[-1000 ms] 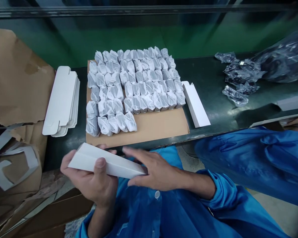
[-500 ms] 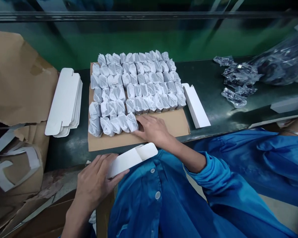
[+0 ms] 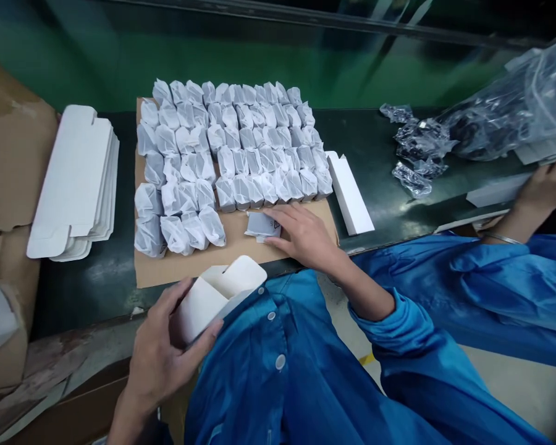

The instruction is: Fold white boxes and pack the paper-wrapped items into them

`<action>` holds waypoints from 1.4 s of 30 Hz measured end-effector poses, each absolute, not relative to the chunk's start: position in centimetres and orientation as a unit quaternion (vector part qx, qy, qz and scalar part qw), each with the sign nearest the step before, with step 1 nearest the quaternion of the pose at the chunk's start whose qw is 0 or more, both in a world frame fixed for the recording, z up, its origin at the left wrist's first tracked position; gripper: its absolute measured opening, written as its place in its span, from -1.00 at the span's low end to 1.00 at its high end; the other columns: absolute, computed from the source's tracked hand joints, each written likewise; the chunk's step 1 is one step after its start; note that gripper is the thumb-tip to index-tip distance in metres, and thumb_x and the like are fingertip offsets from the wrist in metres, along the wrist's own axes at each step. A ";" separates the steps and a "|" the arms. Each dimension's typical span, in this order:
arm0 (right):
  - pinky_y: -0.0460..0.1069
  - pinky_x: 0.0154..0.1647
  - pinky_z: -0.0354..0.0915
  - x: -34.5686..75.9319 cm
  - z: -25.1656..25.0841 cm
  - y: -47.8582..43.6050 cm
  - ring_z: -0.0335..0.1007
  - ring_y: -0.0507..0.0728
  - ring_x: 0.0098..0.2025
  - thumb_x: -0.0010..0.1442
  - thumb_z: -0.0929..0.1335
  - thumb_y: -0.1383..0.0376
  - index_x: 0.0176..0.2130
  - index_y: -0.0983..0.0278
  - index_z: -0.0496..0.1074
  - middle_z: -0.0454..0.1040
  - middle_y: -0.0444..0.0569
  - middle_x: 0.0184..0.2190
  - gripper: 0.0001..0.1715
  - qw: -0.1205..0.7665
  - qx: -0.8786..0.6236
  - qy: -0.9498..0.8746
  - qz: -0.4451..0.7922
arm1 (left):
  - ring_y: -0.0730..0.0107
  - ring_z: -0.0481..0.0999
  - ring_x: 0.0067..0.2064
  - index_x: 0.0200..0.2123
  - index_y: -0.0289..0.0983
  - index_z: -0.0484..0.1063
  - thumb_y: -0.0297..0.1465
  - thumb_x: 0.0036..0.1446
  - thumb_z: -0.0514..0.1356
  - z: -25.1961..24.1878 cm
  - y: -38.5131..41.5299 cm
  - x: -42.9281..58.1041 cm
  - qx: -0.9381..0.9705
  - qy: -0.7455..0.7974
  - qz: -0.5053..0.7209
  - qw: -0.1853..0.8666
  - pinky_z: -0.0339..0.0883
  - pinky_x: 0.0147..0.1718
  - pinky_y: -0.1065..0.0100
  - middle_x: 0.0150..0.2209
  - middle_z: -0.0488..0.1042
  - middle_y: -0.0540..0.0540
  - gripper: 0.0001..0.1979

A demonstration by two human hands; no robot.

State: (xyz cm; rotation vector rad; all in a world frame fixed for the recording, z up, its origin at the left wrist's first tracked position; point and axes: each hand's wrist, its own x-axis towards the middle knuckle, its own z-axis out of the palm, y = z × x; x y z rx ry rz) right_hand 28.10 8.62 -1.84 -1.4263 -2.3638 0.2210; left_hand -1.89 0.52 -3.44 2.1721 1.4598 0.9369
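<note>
Left hand (image 3: 160,364) holds one carton (image 3: 208,296), right hand (image 3: 306,238) touches one packet (image 3: 262,225).

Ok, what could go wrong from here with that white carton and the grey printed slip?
The open white card carton in the left hand is held by its thin walls, so it might crease. The right hand on the small grey printed slip sits beside the white tissue-wrapped bundles and could nudge their rows. The brown cardboard sheet reaches the front edge of the dark green workbench, so a knock could tip it.
</note>
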 end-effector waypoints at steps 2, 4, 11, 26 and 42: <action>0.20 0.08 0.37 27.6 -2.1 8.9 0.39 0.29 0.03 0.31 0.37 0.25 0.15 0.43 0.38 0.51 0.21 0.01 -0.52 0.161 -0.491 -0.853 0.071 | 0.09 0.56 -0.04 0.28 -0.15 0.21 -0.28 0.12 0.30 -3.9 0.0 -1.5 0.748 0.518 0.343 0.232 0.50 -0.20 0.21 0.03 0.48 -0.21 -0.34; 0.20 0.07 0.37 27.5 -2.5 8.7 0.38 0.30 0.02 0.29 0.36 0.29 0.12 0.43 0.38 0.50 0.21 -0.01 -0.56 0.154 -0.474 -0.863 0.077 | 0.11 0.56 -0.04 0.28 -0.15 0.20 -0.34 0.14 0.25 -4.4 -0.5 -1.0 0.738 0.501 0.356 0.280 0.51 -0.18 0.20 0.03 0.47 -0.21 -0.36; 0.14 -0.06 0.43 28.8 0.1 6.5 0.45 0.24 -0.05 0.18 0.43 0.32 0.04 0.32 0.40 0.52 0.14 -0.06 -0.57 0.319 -0.539 -0.759 0.177 | 0.18 0.57 -0.13 0.18 -0.10 0.28 -0.34 0.00 0.36 -4.8 -0.7 3.4 0.740 0.480 0.348 0.318 0.50 -0.25 0.25 -0.07 0.48 -0.12 -0.35; 0.12 -0.27 0.38 29.9 8.0 2.8 0.39 0.24 -0.14 0.40 0.12 0.46 -0.05 0.36 0.47 0.51 0.18 -0.09 -0.62 0.023 -0.323 -0.945 0.048 | 0.04 0.46 0.17 -0.01 0.14 0.53 -0.55 0.18 0.20 -4.3 -0.8 4.0 0.869 0.382 0.249 0.193 0.54 -0.21 0.21 0.31 0.19 -0.10 -0.55; 0.09 -0.21 0.46 27.4 7.6 3.8 0.46 0.20 -0.19 0.39 0.15 0.48 -0.04 0.54 0.46 0.56 0.23 -0.17 -0.64 0.037 -0.268 -0.963 0.004 | 0.08 0.41 0.19 0.02 0.23 0.50 -0.59 0.22 0.13 -1.2 1.7 2.8 0.925 0.294 0.212 0.111 0.49 -0.16 0.25 0.22 0.29 -0.06 -0.46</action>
